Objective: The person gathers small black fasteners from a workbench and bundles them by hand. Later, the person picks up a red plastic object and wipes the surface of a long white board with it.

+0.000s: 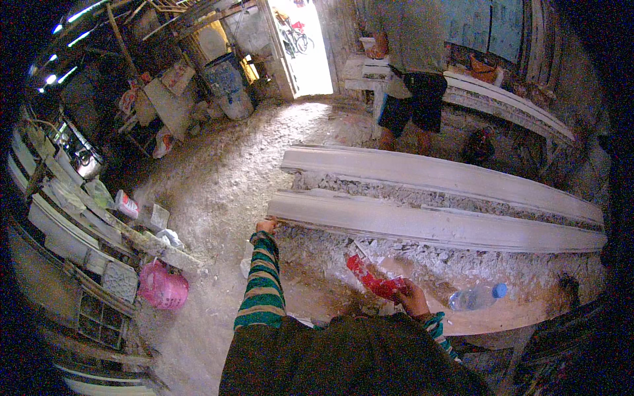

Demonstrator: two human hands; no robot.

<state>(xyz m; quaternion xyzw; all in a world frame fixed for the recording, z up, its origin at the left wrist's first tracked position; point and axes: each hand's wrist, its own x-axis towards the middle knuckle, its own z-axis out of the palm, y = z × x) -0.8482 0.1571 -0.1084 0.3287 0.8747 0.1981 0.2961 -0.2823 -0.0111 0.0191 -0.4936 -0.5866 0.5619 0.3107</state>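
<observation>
Two long white plaster mouldings [396,214] lie side by side on the workbench, with rough grey rubble between them. My left arm, in a green and tan striped sleeve, reaches forward. My left hand [266,226] is closed at the left end of the nearer moulding; its fingertips are partly hidden. In front of my body, my right hand [415,298] is closed round one end of a long, flat red strip [371,277]. The strip slants up and left over the dusty near side of the bench, and its exact kind cannot be made out.
A clear plastic bottle with a blue cap [477,297] lies right of my right hand. A pink basket [162,285] stands on the floor at left, beside stacked mouldings [76,244]. Across the bench stands another person [413,72]. A blue barrel [229,86] is near the bright doorway.
</observation>
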